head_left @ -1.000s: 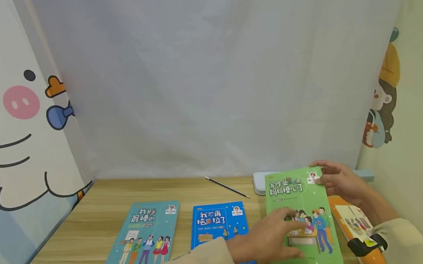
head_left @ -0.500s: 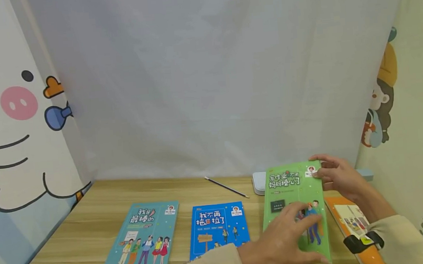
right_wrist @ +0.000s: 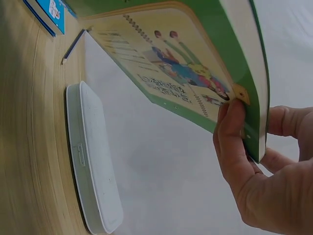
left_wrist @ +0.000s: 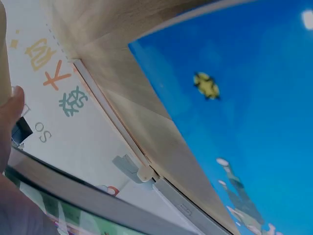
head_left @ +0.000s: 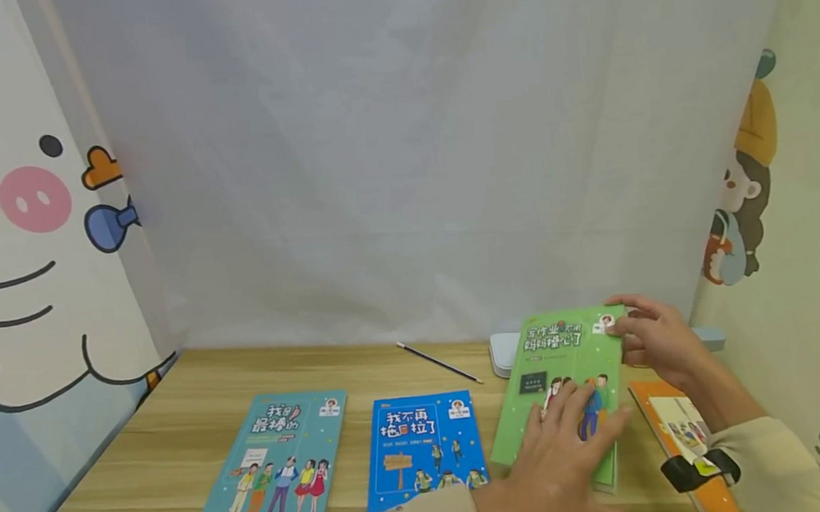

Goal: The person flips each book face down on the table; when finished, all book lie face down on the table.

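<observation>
A green paperback book [head_left: 570,360] with cartoon children on its cover is raised off the table at a slant. My right hand [head_left: 658,341] pinches its upper right corner; the right wrist view shows the fingers [right_wrist: 232,139] against the yellow-panelled back cover and the thumb side at the front. In front of the lower cover, my left hand [head_left: 556,457] has its fingers spread and extended, overlapping the printed figures. The left wrist view catches only part of that hand, with the book's page edge [left_wrist: 98,193] close by.
A blue book [head_left: 425,448] and a teal book [head_left: 275,467] lie flat to the left on the wooden table. An orange book [head_left: 676,420] lies partly under the right forearm. Behind are a pencil [head_left: 440,363] and a pale case [right_wrist: 95,161], near the grey curtain [head_left: 403,168].
The green book has risen and turned, its lower end swinging up and left, while the right hand keeps its corner. The left hand has shifted slightly right and down.
</observation>
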Action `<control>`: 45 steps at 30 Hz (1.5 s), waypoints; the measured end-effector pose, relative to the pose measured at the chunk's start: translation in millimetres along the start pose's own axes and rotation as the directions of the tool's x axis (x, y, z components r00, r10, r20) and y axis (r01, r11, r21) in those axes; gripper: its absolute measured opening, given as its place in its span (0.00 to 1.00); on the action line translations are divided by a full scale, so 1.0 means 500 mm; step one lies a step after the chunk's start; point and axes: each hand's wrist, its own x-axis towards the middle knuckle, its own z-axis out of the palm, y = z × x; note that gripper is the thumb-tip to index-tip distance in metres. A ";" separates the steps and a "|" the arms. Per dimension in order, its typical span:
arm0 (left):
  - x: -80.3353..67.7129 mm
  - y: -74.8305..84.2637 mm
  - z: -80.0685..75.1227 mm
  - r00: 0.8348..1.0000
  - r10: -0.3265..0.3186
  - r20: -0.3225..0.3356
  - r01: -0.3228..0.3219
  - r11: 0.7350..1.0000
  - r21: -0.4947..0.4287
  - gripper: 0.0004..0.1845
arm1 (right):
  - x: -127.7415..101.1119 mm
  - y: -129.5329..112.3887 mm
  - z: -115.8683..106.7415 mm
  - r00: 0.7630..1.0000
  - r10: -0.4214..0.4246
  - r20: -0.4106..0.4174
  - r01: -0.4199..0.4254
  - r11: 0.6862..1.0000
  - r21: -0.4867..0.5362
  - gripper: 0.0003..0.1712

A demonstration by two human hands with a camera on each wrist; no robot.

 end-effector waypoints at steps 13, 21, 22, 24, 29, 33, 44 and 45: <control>0.000 -0.008 -0.009 0.990 0.012 -0.138 -0.012 1.000 -0.003 0.55 | -0.011 -0.017 0.014 0.999 0.024 -0.040 -0.025 0.999 -0.031 0.24; -0.005 -0.016 -0.028 0.995 -0.046 -0.090 0.032 0.989 -0.144 0.45 | -0.010 -0.023 0.019 0.997 0.038 -0.074 -0.042 0.997 -0.060 0.25; -0.006 -0.017 -0.028 0.994 -0.054 -0.096 0.038 0.986 -0.163 0.45 | -0.010 -0.024 0.019 0.996 0.036 -0.078 -0.041 0.997 -0.067 0.26; -0.008 -0.018 -0.028 0.991 -0.069 -0.114 0.045 0.977 -0.208 0.42 | -0.011 -0.026 0.020 0.996 0.027 -0.088 -0.035 0.996 -0.084 0.26; -0.012 -0.021 -0.027 0.974 -0.113 -0.196 0.039 0.937 -0.348 0.35 | -0.016 -0.033 0.020 0.995 0.005 -0.095 -0.015 0.994 -0.107 0.27; -0.015 -0.027 -0.029 0.954 -0.134 -0.269 0.008 0.906 -0.424 0.33 | -0.019 -0.039 0.022 0.996 0.003 -0.088 -0.012 0.995 -0.101 0.27; -0.005 -0.043 -0.043 0.938 -0.210 -0.277 0.007 0.809 -0.588 0.28 | -0.022 -0.042 0.028 0.991 -0.028 -0.130 0.009 0.990 -0.141 0.26; -0.004 -0.044 -0.045 0.937 -0.213 -0.277 0.005 0.800 -0.599 0.28 | -0.021 -0.042 0.029 0.990 -0.027 -0.136 0.008 0.990 -0.140 0.25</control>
